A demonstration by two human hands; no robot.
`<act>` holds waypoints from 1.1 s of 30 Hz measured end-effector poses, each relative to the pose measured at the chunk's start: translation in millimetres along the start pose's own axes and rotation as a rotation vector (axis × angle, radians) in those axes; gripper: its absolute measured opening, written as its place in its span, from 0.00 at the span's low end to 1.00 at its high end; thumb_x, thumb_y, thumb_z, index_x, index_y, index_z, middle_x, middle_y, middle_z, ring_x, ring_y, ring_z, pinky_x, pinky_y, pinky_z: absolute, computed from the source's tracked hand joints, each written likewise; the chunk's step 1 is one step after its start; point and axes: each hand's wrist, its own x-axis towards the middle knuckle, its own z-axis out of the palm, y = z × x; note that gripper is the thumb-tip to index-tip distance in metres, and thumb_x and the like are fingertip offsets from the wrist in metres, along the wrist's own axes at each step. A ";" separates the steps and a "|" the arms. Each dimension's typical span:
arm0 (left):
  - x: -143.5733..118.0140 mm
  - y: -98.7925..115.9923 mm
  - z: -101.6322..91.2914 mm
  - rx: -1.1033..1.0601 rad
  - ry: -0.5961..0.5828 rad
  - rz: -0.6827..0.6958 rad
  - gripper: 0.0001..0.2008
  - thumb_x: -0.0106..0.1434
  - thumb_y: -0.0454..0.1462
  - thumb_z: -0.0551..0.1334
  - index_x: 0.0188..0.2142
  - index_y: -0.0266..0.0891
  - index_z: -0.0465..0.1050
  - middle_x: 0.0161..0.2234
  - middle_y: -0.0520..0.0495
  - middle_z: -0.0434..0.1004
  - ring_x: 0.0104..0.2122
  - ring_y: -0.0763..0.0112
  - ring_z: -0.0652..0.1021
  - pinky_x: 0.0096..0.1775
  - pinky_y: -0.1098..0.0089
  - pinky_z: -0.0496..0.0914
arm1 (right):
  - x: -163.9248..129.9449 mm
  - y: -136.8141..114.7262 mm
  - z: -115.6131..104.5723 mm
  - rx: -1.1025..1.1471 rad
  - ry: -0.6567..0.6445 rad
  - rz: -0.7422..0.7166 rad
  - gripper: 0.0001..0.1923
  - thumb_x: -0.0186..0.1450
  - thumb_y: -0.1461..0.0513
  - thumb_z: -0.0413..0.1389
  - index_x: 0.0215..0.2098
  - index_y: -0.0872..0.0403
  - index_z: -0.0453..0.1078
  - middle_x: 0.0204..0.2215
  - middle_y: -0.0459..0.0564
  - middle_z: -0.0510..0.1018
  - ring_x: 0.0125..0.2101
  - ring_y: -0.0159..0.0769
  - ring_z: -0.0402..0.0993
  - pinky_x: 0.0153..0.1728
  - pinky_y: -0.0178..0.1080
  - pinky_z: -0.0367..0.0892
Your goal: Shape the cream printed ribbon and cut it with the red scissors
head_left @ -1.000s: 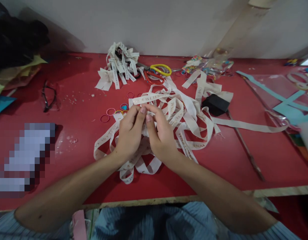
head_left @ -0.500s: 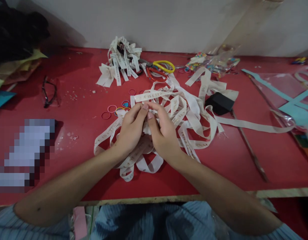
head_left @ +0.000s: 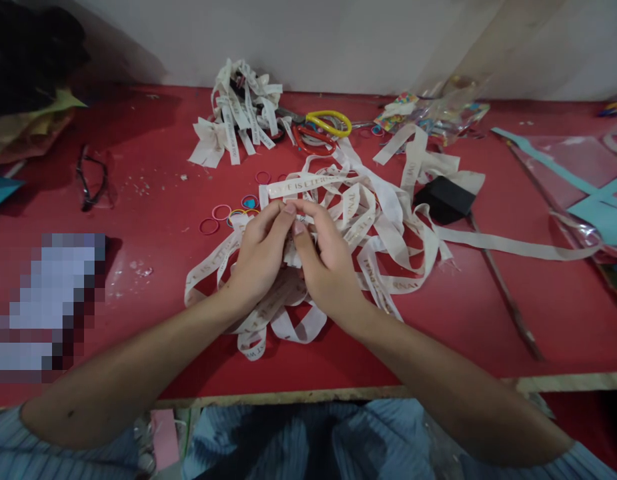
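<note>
Mid-frame I've got both hands on the printed cream ribbon (head_left: 388, 230), which lies tangled on the red table (head_left: 153, 160) from centre to right of frame. Step in hand, as I read it: gathering or folding a short bit of ribbon at the fingertips, likely into a bow like those in the finished pile (head_left: 238, 113) at upper centre. Can't confirm the fold itself; the fingers hide it.

Left hand (head_left: 258, 257): fingers curled narrow, thumb and forefinger pinched on the ribbon, back of hand toward me, forearm coming in from lower left. Right hand (head_left: 328, 267): same pose mirrored, fingers closed in a pinch on the ribbon, tips touching the left hand's tips, forearm from lower right. Both wrists sit low over the loose loops.

Next move, my judgement: it needs a steady pinch with one hand while the other frees up to take a small rubber band (head_left: 221, 212) from the scatter just left of the hands.

Scissors (head_left: 328, 123), yellow and red handles, upper centre. Black block (head_left: 444, 199) right of the ribbon heap. Glasses (head_left: 91, 177) at left.
</note>
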 end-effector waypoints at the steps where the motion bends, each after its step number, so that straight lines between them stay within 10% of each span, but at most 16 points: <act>1: 0.1 -0.1 0.2 -0.005 0.002 -0.003 0.14 0.66 0.36 0.56 0.23 0.40 0.58 0.22 0.54 0.55 0.23 0.76 0.59 0.26 0.74 0.59 | 0.1 0.0 0.0 0.003 0.001 -0.003 0.15 0.71 0.60 0.43 0.55 0.49 0.61 0.55 0.49 0.71 0.56 0.36 0.67 0.60 0.43 0.61; 33: -11.0 7.9 1.7 0.079 0.026 0.060 0.14 0.69 0.44 0.52 0.28 0.41 0.61 0.25 0.54 0.62 0.25 0.76 0.64 0.29 0.74 0.63 | -1.3 -0.8 5.9 -0.099 0.018 -0.080 0.22 0.71 0.63 0.42 0.62 0.49 0.56 0.57 0.50 0.70 0.55 0.37 0.70 0.58 0.45 0.64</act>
